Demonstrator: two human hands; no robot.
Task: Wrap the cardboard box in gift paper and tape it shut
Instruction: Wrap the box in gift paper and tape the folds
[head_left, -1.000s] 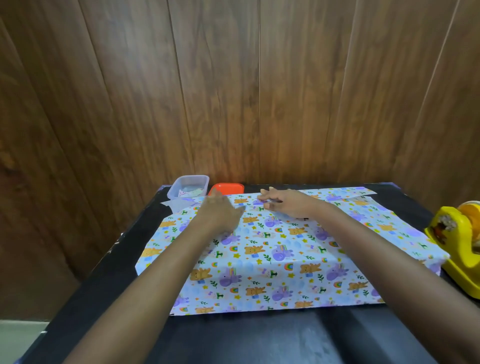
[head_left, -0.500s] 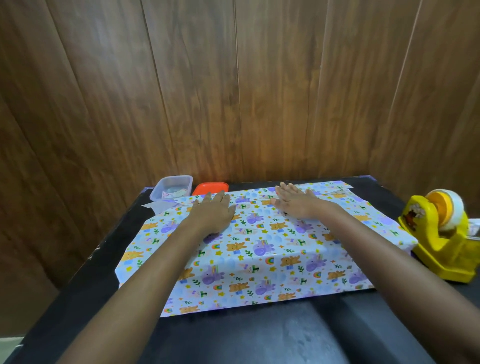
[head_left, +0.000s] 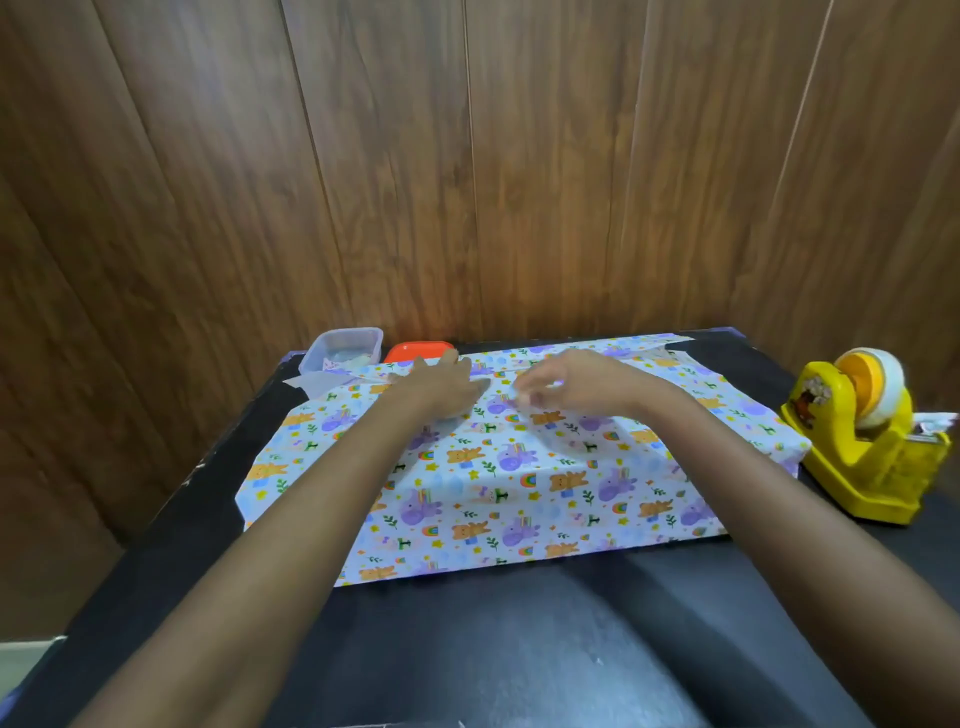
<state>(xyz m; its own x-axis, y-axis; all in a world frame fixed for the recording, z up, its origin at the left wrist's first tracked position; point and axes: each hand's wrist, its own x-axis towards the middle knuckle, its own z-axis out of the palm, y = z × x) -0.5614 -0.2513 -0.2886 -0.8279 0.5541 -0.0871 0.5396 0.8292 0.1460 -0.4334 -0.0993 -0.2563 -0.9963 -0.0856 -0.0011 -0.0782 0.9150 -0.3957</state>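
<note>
The gift paper, printed with bears, purple animals and rainbows, lies spread on the black table. My left hand rests flat on the paper near its far edge, fingers straight. Just right of it, my right hand hovers slightly above the paper, motion-blurred, with its fingers loosely bent; I see nothing in them. No cardboard box is in view.
A yellow tape dispenser with a roll of tape stands at the paper's right edge. At the far left corner are a clear plastic tub and an orange tray. A wood-panelled wall closes off the back.
Half a second ago both hands lay flat on the paper. Now my right hand has lifted with its fingers bent, while my left hand stays pressed near the far edge.
</note>
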